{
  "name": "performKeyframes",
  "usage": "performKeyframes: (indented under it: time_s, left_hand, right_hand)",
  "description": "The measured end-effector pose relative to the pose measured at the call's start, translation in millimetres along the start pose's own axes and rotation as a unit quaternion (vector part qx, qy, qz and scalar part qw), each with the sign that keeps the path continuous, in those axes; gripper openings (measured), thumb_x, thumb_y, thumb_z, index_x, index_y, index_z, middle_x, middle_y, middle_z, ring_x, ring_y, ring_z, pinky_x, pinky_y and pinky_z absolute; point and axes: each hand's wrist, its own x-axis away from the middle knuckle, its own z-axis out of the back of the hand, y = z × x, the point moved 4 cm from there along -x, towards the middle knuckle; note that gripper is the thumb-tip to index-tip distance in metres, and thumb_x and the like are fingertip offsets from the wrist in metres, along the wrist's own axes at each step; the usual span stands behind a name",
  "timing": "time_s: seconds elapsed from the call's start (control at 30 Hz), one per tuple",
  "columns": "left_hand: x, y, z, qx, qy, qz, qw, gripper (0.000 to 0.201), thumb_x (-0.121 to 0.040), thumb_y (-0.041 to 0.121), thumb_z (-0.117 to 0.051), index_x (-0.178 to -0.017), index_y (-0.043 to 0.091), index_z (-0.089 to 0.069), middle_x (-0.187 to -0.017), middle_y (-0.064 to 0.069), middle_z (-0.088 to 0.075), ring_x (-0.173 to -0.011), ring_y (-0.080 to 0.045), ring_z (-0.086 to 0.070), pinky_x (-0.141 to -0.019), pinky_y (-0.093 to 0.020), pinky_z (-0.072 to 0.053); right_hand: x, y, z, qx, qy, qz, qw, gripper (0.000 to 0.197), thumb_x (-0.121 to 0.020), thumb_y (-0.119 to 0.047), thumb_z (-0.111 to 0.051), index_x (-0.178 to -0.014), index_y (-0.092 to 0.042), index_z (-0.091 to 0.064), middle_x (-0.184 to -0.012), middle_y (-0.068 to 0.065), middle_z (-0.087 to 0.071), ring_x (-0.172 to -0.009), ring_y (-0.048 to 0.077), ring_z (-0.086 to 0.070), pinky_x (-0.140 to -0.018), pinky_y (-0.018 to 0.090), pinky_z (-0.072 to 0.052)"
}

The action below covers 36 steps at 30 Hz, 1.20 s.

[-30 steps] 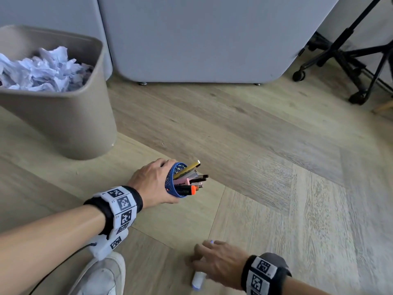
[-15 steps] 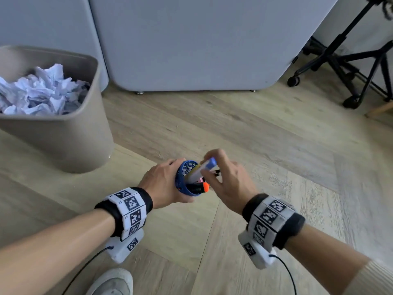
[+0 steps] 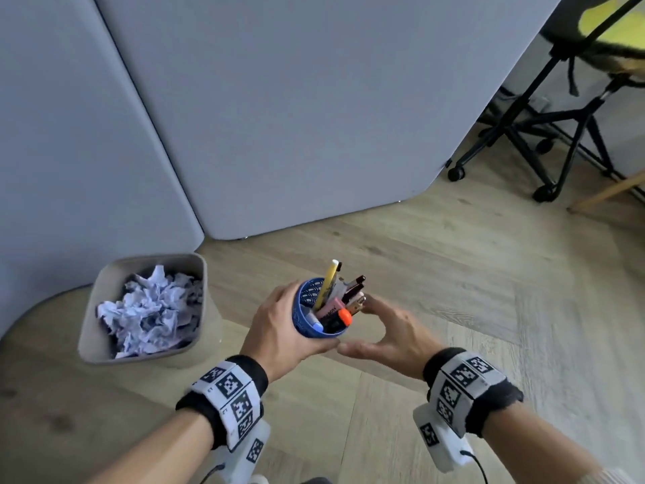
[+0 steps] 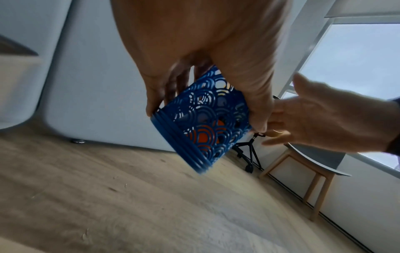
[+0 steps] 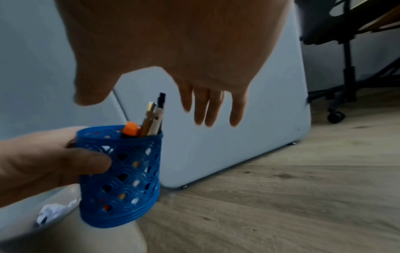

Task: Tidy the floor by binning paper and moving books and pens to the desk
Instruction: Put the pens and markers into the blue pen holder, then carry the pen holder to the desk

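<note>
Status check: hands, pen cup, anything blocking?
Left hand grips blue pen cup, pens inside. Right hand open beside it, empty. Bin holds crumpled paper. Nothing blocking.

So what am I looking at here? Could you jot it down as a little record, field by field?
Setting: wooden floor by grey panels
Left hand: grips a blue pen holder, held clear of the floor
Pen holder contents: pens and markers, among them a yellow pen and an orange-capped marker
Right hand: empty, fingers relaxed, beside the holder
Bin: on the floor to the left, holding crumpled paper
Background: black wheeled stand
</note>
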Motion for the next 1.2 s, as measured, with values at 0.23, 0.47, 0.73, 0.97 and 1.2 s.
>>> performKeyframes:
  time_s: [0.23,0.47,0.73,0.97,1.2]
  left_hand:
    - [40.6,129.3,89.0,0.032,-0.085,0.011,0.996,0.086,-0.050,0.057,-0.085,-0.125,0.034,-0.050,-0.112,0.019,-0.060,-0.102,0.009,-0.056,-0.086,-0.014,-0.049]
    - [62.8,268.9,152.9,0.008,-0.215,-0.047,0.975,0.087,-0.054,0.047,-0.084,-0.130,0.041,-0.041,-0.118,0.018,-0.056,-0.107,0.000,-0.055,-0.092,-0.032,-0.050]
    - [89.7,471.4,149.7,-0.102,-0.335,-0.230,0.908,0.089,-0.048,0.064,-0.079,-0.128,0.044,-0.046,-0.105,0.009,-0.047,-0.091,-0.012,-0.055,-0.078,-0.031,-0.053]
    - [185.0,606.6,64.9,-0.075,-0.447,-0.347,0.821,0.085,-0.049,0.062,-0.085,-0.123,0.033,-0.056,-0.103,0.013,-0.060,-0.096,-0.009,-0.060,-0.083,-0.033,-0.055]
    - [339.8,688.0,-23.1,-0.033,-0.566,-0.410,0.715,0.086,-0.045,0.051,-0.089,-0.120,0.034,-0.050,-0.100,0.018,-0.065,-0.090,0.003,-0.064,-0.070,-0.011,-0.051]
  right_hand:
    - [79.2,-117.6,65.4,-0.180,-0.019,-0.053,0.982,0.036,-0.069,-0.046,-0.081,-0.100,-0.040,-0.063,-0.099,-0.023,-0.070,-0.096,-0.011,-0.061,-0.082,0.013,-0.043]
    - [194.9,-209.9,159.8,-0.213,0.084,-0.138,0.964,0.053,-0.060,-0.050,-0.084,-0.106,-0.035,-0.062,-0.104,-0.017,-0.070,-0.100,-0.002,-0.065,-0.093,0.032,-0.051]
    - [373.4,-260.7,256.6,-0.202,0.289,-0.223,0.909,0.052,-0.070,-0.038,-0.082,-0.116,-0.031,-0.058,-0.110,-0.013,-0.067,-0.096,0.000,-0.065,-0.078,0.017,-0.050]
    - [552.7,-250.0,271.2,-0.176,0.458,-0.326,0.808,0.061,-0.063,-0.049,-0.081,-0.115,-0.029,-0.057,-0.109,-0.012,-0.067,-0.098,0.004,-0.065,-0.085,0.029,-0.055]
    - [729.0,-231.6,223.9,-0.165,0.542,-0.420,0.709,0.064,-0.061,-0.058,-0.077,-0.115,-0.030,-0.057,-0.106,-0.010,-0.070,-0.096,0.004,-0.066,-0.086,0.033,-0.056]
